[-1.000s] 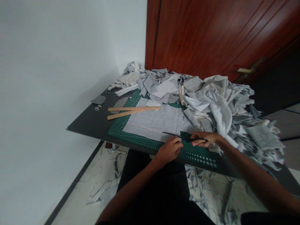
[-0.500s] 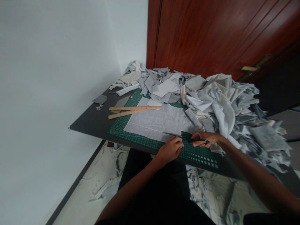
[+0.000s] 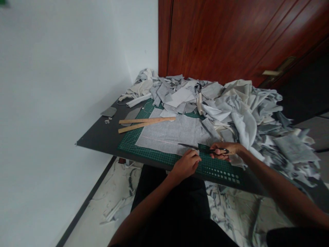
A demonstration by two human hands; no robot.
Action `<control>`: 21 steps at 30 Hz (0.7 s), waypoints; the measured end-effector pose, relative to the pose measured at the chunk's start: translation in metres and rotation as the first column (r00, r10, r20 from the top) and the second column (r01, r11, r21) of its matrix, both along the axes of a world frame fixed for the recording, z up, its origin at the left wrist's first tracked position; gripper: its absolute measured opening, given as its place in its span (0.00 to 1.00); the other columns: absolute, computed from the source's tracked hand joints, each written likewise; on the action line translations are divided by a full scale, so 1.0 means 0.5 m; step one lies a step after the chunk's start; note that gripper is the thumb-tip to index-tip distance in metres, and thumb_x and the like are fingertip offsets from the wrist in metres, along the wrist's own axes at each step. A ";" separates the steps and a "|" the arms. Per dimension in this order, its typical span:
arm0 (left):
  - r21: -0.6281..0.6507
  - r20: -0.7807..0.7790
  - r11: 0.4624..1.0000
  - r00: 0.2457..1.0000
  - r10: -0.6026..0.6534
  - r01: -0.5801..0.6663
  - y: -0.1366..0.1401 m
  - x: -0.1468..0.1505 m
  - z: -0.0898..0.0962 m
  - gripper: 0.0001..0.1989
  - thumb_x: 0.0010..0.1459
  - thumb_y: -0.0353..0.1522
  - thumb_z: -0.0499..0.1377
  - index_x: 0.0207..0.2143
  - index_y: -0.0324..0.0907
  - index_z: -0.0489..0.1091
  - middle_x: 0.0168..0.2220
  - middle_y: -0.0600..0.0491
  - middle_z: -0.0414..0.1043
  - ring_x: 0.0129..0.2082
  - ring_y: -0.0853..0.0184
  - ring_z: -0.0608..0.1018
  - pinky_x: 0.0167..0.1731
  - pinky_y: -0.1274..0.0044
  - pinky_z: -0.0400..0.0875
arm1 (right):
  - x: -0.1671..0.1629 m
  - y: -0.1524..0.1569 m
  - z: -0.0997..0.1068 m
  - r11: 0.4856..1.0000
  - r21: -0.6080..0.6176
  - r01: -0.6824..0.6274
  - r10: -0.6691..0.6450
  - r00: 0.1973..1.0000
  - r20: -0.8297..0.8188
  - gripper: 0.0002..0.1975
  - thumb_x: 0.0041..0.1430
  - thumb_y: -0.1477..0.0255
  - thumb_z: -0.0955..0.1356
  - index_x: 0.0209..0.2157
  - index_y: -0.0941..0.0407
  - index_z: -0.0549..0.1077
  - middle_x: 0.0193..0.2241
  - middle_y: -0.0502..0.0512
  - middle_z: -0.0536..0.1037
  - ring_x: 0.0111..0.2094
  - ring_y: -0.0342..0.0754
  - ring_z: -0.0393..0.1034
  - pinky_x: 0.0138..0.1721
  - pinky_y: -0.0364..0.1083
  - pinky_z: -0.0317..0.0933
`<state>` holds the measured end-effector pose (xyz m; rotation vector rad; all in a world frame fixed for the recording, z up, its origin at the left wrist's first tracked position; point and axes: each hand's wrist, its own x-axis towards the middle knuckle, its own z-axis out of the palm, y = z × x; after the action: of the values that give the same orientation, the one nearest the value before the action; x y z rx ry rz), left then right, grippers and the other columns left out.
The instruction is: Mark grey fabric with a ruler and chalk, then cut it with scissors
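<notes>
Right hand [image 3: 223, 151] grips scissors [image 3: 191, 147], tips toward nine o'clock; left hand [image 3: 186, 163] pinches grey cloth [image 3: 177, 132] at six o'clock. Slack cloth could skew cut, nick left hand.

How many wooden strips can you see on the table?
2. The far strip and the near strip converge at their right ends on the grey cloth; their left ends spread apart. Others could be hidden under the scrap pile.

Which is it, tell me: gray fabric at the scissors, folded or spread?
Spread: the gray fabric lies broad and flat on the cutting mat.
</notes>
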<state>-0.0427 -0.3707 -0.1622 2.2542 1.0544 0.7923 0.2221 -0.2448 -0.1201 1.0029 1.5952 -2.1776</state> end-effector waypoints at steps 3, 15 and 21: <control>0.012 0.005 1.000 1.000 0.008 -0.008 0.001 0.000 -0.004 0.11 0.73 0.28 0.52 0.45 0.39 0.76 0.47 0.47 0.73 0.55 0.60 0.73 0.59 0.70 0.70 | -0.002 0.000 0.010 1.000 -0.001 0.002 -0.002 1.000 -0.022 0.40 0.43 0.37 0.75 0.38 0.61 0.72 0.18 0.41 0.65 0.16 0.37 0.53 0.20 0.40 0.65; 0.037 -0.014 0.999 1.000 0.002 -0.002 0.000 0.000 -0.008 0.10 0.72 0.28 0.54 0.45 0.40 0.76 0.46 0.48 0.73 0.53 0.60 0.74 0.57 0.71 0.71 | -0.011 0.003 0.024 0.996 -0.066 -0.064 0.064 0.998 -0.008 0.38 0.45 0.39 0.76 0.38 0.60 0.72 0.18 0.40 0.60 0.19 0.37 0.50 0.22 0.39 0.63; 0.002 0.027 1.000 1.000 0.016 -0.016 -0.003 0.000 -0.006 0.09 0.71 0.27 0.55 0.44 0.41 0.76 0.45 0.48 0.73 0.52 0.60 0.75 0.56 0.71 0.71 | -0.014 -0.002 0.032 0.996 -0.052 -0.069 0.069 0.998 -0.012 0.41 0.42 0.35 0.75 0.38 0.60 0.72 0.19 0.40 0.61 0.19 0.36 0.50 0.21 0.39 0.54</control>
<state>-0.0428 -0.3720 -0.1651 2.2330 1.0602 0.8286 0.2150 -0.2458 -0.1040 0.9096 1.5451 -2.1699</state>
